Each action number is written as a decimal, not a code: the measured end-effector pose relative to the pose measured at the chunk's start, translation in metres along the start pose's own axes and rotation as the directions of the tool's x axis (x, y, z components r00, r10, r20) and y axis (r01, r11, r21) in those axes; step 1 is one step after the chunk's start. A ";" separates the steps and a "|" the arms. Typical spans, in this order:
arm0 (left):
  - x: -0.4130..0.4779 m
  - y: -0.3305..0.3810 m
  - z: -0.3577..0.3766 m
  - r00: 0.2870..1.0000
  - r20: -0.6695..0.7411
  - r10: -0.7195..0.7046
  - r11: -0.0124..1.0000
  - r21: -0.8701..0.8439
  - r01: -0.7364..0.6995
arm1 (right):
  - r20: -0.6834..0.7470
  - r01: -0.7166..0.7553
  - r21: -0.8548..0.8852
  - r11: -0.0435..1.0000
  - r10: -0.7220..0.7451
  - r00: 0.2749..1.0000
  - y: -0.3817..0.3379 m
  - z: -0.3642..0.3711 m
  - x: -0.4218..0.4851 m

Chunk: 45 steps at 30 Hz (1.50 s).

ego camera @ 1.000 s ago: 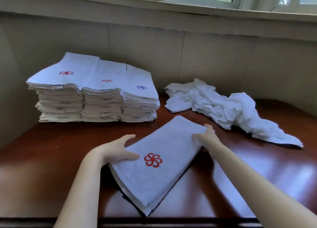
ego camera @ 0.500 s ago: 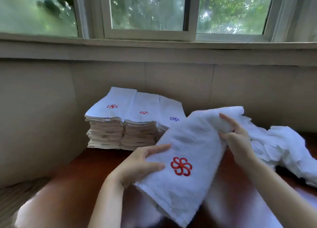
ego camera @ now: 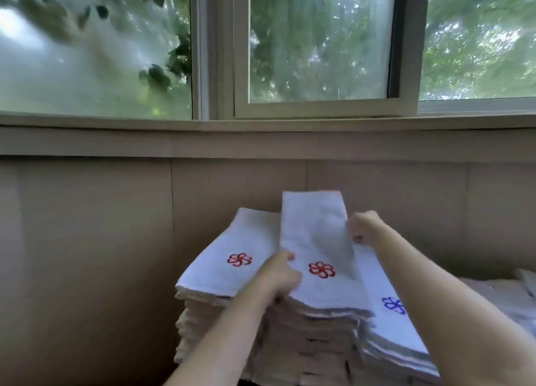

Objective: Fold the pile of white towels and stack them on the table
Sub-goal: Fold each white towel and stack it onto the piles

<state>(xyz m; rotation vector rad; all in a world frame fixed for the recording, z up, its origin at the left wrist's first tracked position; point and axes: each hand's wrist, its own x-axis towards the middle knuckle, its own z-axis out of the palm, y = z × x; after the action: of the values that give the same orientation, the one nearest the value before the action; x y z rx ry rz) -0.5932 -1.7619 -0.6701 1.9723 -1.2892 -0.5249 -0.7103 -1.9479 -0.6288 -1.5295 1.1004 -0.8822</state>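
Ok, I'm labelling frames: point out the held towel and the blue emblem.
held towel (ego camera: 311, 224): head view, its upper flat face.
blue emblem (ego camera: 393, 305): head view, centre of the stitching.

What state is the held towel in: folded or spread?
Folded. The towel is a narrow rectangle with layered edges, gripped by the left hand and right hand.

A folded white towel (ego camera: 316, 240) with red emblem lies atop the middle stack (ego camera: 313, 342).
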 end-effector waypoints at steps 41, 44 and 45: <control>-0.079 0.084 0.168 0.800 -0.054 0.597 0.618 0.666 -0.417 | 0.058 0.133 -0.863 0.487 -0.166 0.984 0.165 -0.270 -0.194; -0.098 0.125 0.237 0.728 0.018 0.685 0.621 0.508 -0.597 | -0.363 -0.303 -0.911 0.280 -0.194 0.911 0.201 -0.369 -0.219; -0.101 0.138 0.262 0.760 0.065 0.647 0.642 0.492 -0.588 | -0.457 -0.412 -0.874 0.257 -0.144 0.878 0.214 -0.392 -0.227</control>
<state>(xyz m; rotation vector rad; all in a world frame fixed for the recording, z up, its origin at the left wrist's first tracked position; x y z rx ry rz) -0.8952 -1.7934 -0.7459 1.7082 -2.0425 0.2948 -1.1897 -1.8690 -0.7513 -2.1778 2.4347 -0.3413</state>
